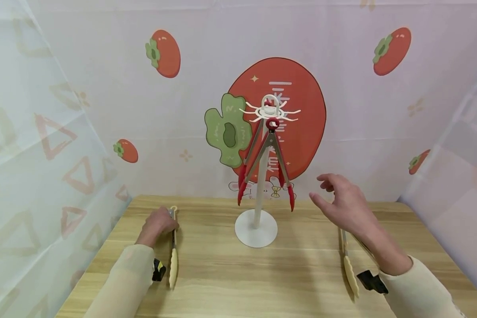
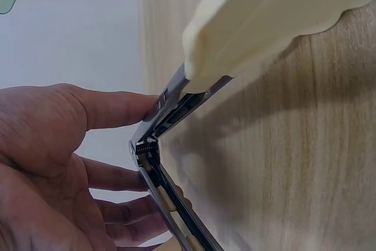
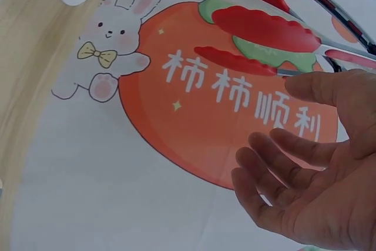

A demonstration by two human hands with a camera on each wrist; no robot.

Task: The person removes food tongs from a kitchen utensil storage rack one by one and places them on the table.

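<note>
My left hand (image 1: 160, 224) grips a pair of tongs (image 1: 173, 265) with cream tips at the table's left side. In the left wrist view, the thumb lies against one metal arm and the fingers against the other, and the tongs' arms stand spread. My right hand (image 1: 346, 205) is raised, fingers loosely bent and holding nothing. Beneath its forearm lie other cream-tipped tongs (image 1: 350, 274), partly hidden by the arm. Between the hands rises a white hook stand (image 1: 258, 229). Two pairs of red-tipped tongs hang from it, front tongs (image 1: 291, 196) and rear tongs (image 1: 281, 174).
The wood-grain table (image 1: 222, 278) meets a white backdrop cloth (image 1: 198, 106) printed with persimmons and a rabbit. Cloth walls stand at left and right. Several white hooks (image 1: 290, 119) stick out around the stand's top.
</note>
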